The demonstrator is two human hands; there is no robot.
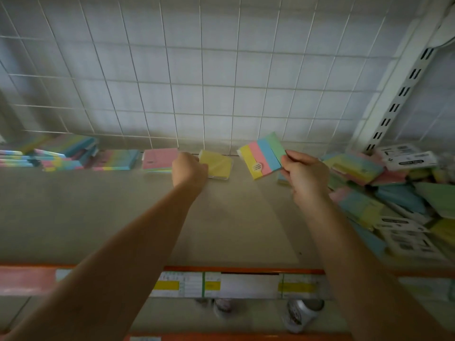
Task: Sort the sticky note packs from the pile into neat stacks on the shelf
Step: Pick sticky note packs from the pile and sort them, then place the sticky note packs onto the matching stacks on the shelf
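My right hand [304, 174] pinches a striped sticky note pack [263, 155], yellow, pink, blue and green, and holds it tilted above the shelf [236, 217]. My left hand [188, 168] grips the left edge of a yellow pack [218, 163] that lies near the back of the shelf. Beside it to the left lies a pink pack [158, 158] on a low stack. A rainbow pack [117, 159] and taller stacks [61, 153] stand further left. The loose pile [394, 193] of mixed packs fills the right end of the shelf.
A white wire grid [197, 82] backs the shelf, with a slotted upright [398, 94] at the right. An orange front rail with price labels [221, 283] runs along the shelf edge. A can [302, 315] lies on the shelf below.
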